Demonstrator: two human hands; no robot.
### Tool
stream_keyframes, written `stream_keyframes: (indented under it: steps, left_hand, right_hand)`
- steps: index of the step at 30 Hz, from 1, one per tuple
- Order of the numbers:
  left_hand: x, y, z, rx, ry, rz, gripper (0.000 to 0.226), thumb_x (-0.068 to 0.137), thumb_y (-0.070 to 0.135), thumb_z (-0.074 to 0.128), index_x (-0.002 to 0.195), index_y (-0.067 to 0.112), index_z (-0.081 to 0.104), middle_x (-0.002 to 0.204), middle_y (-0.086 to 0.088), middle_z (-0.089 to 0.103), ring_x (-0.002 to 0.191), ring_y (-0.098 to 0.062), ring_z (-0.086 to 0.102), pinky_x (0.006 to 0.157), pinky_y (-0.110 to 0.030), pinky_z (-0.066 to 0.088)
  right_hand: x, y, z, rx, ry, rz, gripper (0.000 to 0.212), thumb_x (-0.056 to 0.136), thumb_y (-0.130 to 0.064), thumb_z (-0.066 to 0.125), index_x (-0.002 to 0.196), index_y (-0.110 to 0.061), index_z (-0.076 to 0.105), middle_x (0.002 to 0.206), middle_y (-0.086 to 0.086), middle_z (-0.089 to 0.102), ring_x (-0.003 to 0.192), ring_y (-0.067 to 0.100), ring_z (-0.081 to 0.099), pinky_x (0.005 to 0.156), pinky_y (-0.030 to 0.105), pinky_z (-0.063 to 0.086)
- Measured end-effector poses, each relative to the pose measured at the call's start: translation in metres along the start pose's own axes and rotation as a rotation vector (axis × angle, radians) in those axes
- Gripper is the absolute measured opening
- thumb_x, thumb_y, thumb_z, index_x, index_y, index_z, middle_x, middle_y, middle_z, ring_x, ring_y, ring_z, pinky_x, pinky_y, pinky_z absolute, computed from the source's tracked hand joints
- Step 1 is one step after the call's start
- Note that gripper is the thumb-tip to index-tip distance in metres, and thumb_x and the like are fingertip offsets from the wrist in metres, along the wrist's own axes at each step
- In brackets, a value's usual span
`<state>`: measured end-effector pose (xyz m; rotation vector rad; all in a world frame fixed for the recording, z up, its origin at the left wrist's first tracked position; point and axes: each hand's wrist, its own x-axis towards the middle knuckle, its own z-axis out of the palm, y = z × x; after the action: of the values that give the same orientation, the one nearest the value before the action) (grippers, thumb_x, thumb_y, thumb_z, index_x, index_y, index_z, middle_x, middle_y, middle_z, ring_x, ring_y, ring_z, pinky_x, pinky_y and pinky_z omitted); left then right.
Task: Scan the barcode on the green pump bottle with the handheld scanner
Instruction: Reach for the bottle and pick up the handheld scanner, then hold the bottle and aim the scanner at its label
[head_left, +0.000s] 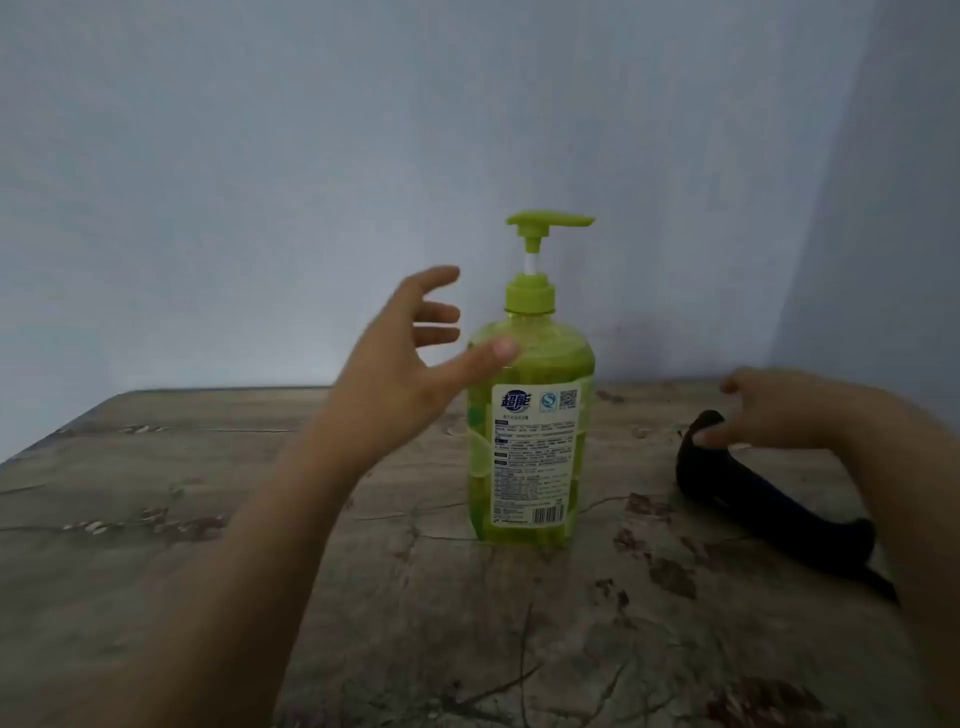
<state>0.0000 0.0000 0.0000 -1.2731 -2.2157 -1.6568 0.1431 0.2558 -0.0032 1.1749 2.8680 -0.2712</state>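
Observation:
A green pump bottle (530, 410) stands upright on the table, its white back label facing me with a barcode (548, 514) near the bottom right of the label. My left hand (415, 358) is open, fingers spread, just left of the bottle's shoulder, the thumb tip in front of it. A black handheld scanner (753, 493) lies on its side to the right of the bottle. My right hand (779, 410) hovers over the scanner's head end, fingers apart, one fingertip at or touching it.
The table (260, 519) has a marbled brown-grey top, with its far edge against a plain pale wall (311, 156). A dark cable (883, 582) runs from the scanner's handle toward the right edge.

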Motion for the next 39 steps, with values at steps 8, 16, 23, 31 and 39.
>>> stream_keyframes:
  steps: [8,16,23,31,39]
  left_hand:
    - [-0.008,-0.036,0.046,-0.065,-0.092,-0.147,0.136,0.037,0.067,0.071,0.153,0.033,0.010,0.130,0.010,0.046,0.102,0.001,0.056,0.086,-0.023,0.050]
    - [-0.027,-0.083,0.069,-0.204,-0.197,-0.260,0.110,0.047,0.045,0.081,0.140,0.012,0.033,0.129,-0.007,0.066,0.111,-0.015,0.069,0.090,-0.036,0.059]
    - [-0.031,-0.091,0.075,-0.155,-0.204,-0.247,0.097,0.048,0.065,0.072,0.128,0.017,0.045,0.115,0.008,0.070,0.104,-0.004,0.068,0.084,-0.023,0.056]
    - [-0.023,-0.086,0.072,-0.127,-0.222,-0.256,0.097,0.052,0.061,0.073,0.131,0.011,0.046,0.124,-0.006,0.070,0.112,-0.022,0.069,0.095,-0.048,0.056]
    - [-0.011,-0.081,0.071,-0.154,-0.248,-0.255,0.095,0.056,0.059,0.069,0.133,0.008,0.051,0.124,-0.009,0.070,0.111,-0.023,0.069,0.096,-0.047,0.055]
  right_hand:
    - [0.018,0.014,0.031,-0.036,-0.264,0.137,0.081,0.078,-0.038,0.067,0.138,-0.003,0.026,0.148,0.014,0.032,0.131,0.029,0.038,0.105,0.035,0.035]
    - [0.035,0.022,0.049,-0.064,-0.219,0.167,0.074,0.064,-0.042,0.078,0.122,-0.006,0.050,0.126,0.013,0.056,0.111,0.027,0.054,0.095,0.035,0.046]
    - [0.029,0.016,0.045,-0.006,-0.185,0.148,0.068,0.067,-0.027,0.078,0.123,-0.005,0.047,0.127,0.016,0.052,0.111,0.031,0.053,0.097,0.040,0.047]
    - [0.003,-0.017,0.028,0.074,0.025,-0.040,0.016,0.077,-0.003,0.060,0.067,-0.004,0.047,0.070,0.012,0.049,0.060,0.023,0.047,0.051,0.027,0.036]
    - [-0.045,-0.035,0.065,0.240,0.608,-0.317,0.018,0.070,-0.014,0.062,0.084,-0.014,0.049,0.078,0.002,0.046,0.060,0.026,0.051,0.052,0.033,0.045]
